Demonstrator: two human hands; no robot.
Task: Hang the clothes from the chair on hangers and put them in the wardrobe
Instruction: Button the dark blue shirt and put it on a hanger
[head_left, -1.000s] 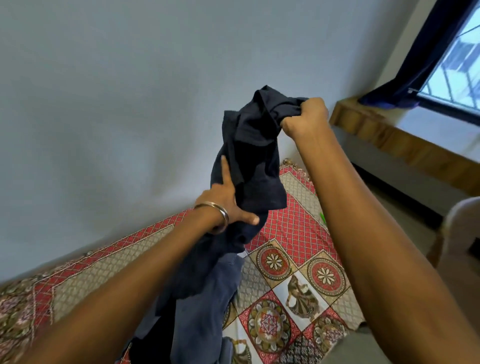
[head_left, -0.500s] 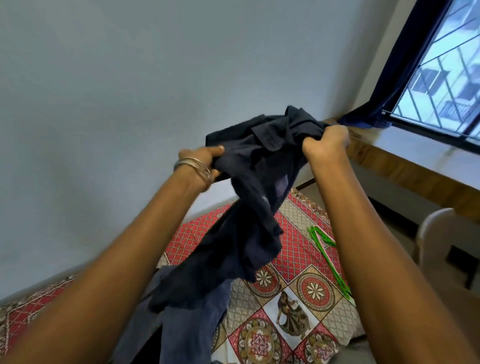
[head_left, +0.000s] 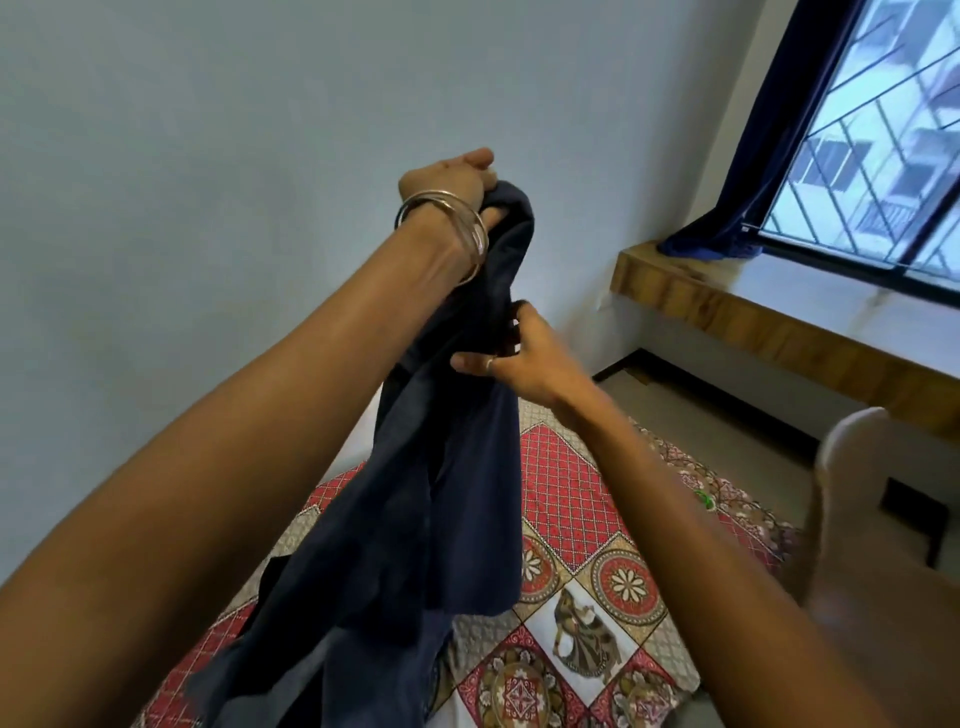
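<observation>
A dark navy garment (head_left: 436, 499) hangs in the air over the bed. My left hand (head_left: 457, 176), with metal bangles on the wrist, is raised high and clenched on the garment's top edge. My right hand (head_left: 524, 353) is lower, to the right, pinching the cloth at mid height between thumb and fingers. The garment's lower end drapes down past my left forearm toward the bottom left. A small bit of a green hanger (head_left: 705, 498) shows on the bed beyond my right forearm. The wardrobe is out of view.
A bed with a red patterned bedsheet (head_left: 566, 483) lies below. A white chair back (head_left: 852, 467) stands at the right. A wooden window ledge (head_left: 727, 306), a dark blue curtain (head_left: 779, 156) and a barred window are at the upper right. A plain wall fills the left.
My left hand rose higher with the garment's top. My right hand dropped from the top edge and now grips the cloth lower down. The view shifted, hiding most of the green hangers.
</observation>
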